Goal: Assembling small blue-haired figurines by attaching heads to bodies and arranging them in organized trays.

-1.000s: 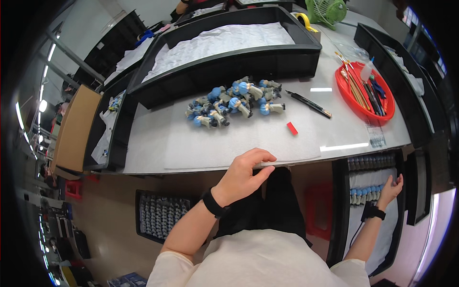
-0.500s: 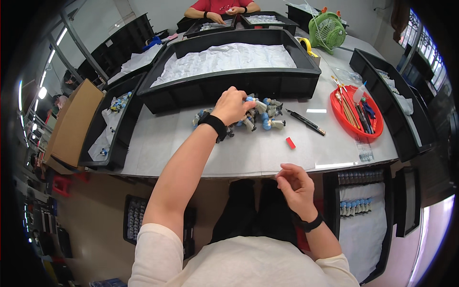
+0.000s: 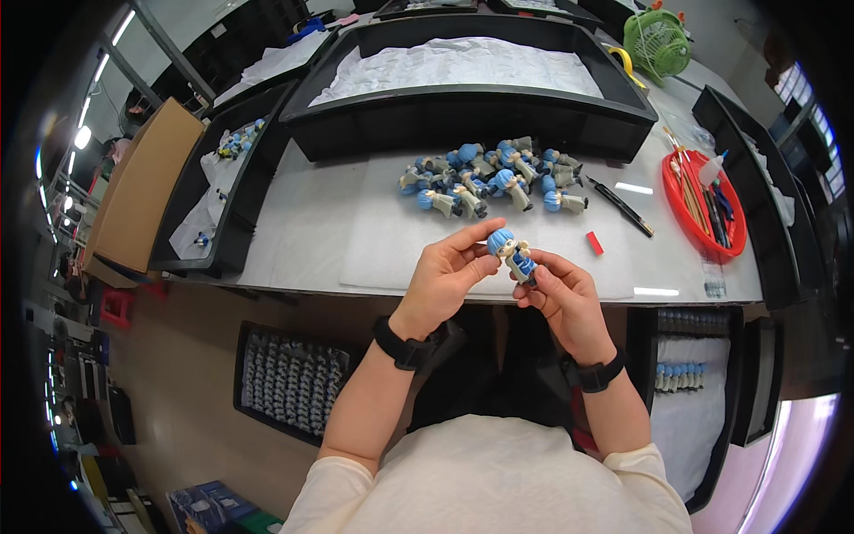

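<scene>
1. Head view, clock directions taken from the held figurine: a pale surface (image 3: 302,222) stands in a workroom, a deep black tray (image 3: 471,125) lined with white cloth at twelve.
2. The blue-haired figurine (image 3: 514,256) is just over the surface's near edge; the left hand (image 3: 445,280) pinches its head end while the right hand (image 3: 569,303) pinches its lower end.
3. Left, by the look of it: a loose pile of similar figurines (image 3: 511,182) at twelve, lying every which way.
4. Apparently done: a short row of blue-haired figurines (image 3: 679,377) at four, side by side on white lining. Much of that lining (image 3: 689,445) is bare, so the work seems partway along.
</scene>
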Action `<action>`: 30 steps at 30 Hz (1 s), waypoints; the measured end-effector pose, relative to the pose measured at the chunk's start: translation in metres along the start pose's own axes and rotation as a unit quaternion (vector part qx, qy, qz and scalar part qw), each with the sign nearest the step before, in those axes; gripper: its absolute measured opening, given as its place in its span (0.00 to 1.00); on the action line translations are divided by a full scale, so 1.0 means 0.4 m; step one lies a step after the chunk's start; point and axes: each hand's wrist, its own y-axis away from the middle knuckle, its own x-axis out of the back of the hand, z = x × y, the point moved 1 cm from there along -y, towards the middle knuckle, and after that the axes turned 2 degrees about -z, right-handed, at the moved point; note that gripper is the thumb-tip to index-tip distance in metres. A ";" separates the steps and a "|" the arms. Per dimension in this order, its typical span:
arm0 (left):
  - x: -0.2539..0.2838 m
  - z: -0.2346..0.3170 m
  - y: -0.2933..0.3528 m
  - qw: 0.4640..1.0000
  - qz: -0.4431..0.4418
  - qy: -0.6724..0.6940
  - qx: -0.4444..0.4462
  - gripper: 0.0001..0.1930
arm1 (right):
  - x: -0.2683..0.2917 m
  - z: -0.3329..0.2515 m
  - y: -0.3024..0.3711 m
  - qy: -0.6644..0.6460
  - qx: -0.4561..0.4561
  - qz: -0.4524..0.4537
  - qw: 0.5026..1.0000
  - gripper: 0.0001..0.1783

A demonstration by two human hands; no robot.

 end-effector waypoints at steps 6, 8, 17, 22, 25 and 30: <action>0.034 -0.046 0.004 0.987 0.089 0.128 0.046 0.16 | -0.005 0.019 -0.063 0.111 0.024 -0.008 0.994 0.18; 0.036 -0.058 0.003 0.985 0.098 0.135 0.040 0.16 | 0.002 0.031 -0.075 0.153 0.045 -0.005 0.987 0.18; 0.043 -0.088 0.006 0.983 0.091 0.157 0.019 0.17 | 0.036 0.099 -0.075 0.268 0.218 0.052 0.937 0.21; 0.049 -0.105 0.005 0.994 0.085 0.073 0.013 0.16 | 0.020 0.091 -0.076 0.255 0.258 0.073 0.929 0.23; 0.048 -0.101 0.002 0.990 0.102 0.096 0.029 0.15 | 0.015 0.086 -0.075 0.206 0.242 0.080 0.945 0.23; 0.043 -0.101 -0.007 0.985 0.103 0.121 0.066 0.14 | 0.024 0.091 -0.074 0.202 0.221 0.071 0.952 0.22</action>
